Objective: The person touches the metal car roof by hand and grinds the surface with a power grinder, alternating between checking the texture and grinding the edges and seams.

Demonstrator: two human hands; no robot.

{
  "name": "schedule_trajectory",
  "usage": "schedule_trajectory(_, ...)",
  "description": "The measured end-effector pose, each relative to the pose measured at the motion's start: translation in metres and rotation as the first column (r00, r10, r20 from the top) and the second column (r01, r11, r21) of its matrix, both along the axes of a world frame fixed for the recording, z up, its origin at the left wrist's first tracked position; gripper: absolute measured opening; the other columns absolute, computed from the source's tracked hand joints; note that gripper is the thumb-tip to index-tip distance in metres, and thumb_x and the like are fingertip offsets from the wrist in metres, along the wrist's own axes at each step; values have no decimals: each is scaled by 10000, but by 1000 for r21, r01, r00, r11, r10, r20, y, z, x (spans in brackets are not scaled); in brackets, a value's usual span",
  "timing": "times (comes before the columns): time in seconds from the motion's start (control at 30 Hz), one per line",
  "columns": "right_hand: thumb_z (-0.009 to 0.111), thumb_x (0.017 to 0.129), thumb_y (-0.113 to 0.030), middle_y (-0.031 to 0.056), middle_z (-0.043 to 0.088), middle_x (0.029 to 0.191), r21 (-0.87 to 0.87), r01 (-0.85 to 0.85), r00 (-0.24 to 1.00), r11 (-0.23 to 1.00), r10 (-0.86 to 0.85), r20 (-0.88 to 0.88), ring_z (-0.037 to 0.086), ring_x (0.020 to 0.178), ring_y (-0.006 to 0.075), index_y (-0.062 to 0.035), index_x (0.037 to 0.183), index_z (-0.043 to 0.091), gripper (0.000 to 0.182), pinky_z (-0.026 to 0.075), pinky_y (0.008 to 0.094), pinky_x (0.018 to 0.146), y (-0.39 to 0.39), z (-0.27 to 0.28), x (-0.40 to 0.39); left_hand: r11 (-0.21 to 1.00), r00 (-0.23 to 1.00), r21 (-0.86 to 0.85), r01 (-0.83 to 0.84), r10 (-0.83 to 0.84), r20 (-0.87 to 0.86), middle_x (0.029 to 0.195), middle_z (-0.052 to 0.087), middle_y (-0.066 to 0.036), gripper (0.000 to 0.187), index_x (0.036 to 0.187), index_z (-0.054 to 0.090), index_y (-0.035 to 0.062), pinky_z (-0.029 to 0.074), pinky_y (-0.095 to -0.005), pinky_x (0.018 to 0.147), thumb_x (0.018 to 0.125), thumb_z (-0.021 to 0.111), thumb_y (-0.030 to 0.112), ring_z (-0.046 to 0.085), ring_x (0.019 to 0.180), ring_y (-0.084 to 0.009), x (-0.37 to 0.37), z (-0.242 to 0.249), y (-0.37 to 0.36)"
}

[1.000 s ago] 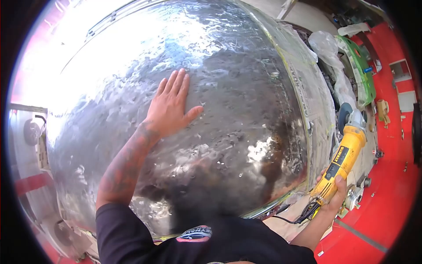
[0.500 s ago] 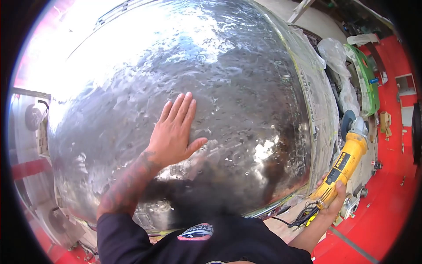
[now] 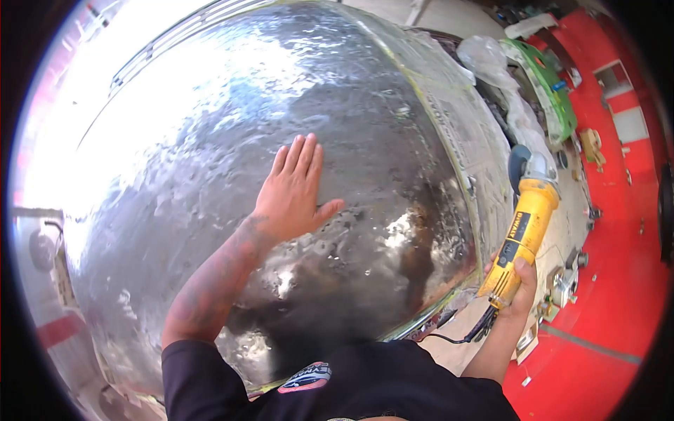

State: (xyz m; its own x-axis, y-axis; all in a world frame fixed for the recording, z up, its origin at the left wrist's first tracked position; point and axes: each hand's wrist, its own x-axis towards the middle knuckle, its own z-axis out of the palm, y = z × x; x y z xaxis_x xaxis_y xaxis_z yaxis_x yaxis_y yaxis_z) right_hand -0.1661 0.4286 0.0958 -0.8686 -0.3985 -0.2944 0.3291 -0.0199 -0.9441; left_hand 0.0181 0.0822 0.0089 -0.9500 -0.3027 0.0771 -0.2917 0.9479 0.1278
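Observation:
My left hand [image 3: 291,193] lies flat on a large, curved panel of bare, shiny metal [image 3: 210,189], fingers stretched out and thumb apart. The metal is uneven, with many small marks and bright reflections. Off the panel's right side, my right hand [image 3: 521,284] is wrapped round the rear body of a yellow angle grinder [image 3: 523,235]. A dark disc [image 3: 518,167] sits on the grinder's metal head, which points away from me. From its back end runs a black cord [image 3: 456,340]. Part of my right hand is hidden behind the tool.
Masking paper [image 3: 460,147] with tape borders the panel on the right. Beyond it are crumpled clear plastic [image 3: 502,84] and a green part [image 3: 551,91]. Small items lie around the red floor [image 3: 597,281]. At far left stands another vehicle [image 3: 45,259].
My left hand has slid a little forward and right over the metal. The view has turned, so the grinder in my right hand appears farther left and slightly higher.

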Motion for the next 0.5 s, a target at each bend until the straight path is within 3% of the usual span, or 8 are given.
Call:
schedule_trajectory(0.1,663,752,-236,196,626,861,10,13,1000,1000,-13,-14,651,659,281,19,1159,480,514,564,358,594,-1,6,3,1000,999,8,10,-10,41,1523,198,-252,869,1433,232,-105,137,-472,1167,928,406,581,128,1438,-382,-48,-7,-7)
schedule_trajectory(0.5,646,792,-266,193,631,858,13,81,996,997,-80,-51,660,657,269,16,1123,512,455,571,350,569,30,3,3,999,999,-24,-48,49,3,1529,237,-209,864,1448,264,-51,142,-484,1161,913,366,621,168,1433,-366,-195,-37,12)
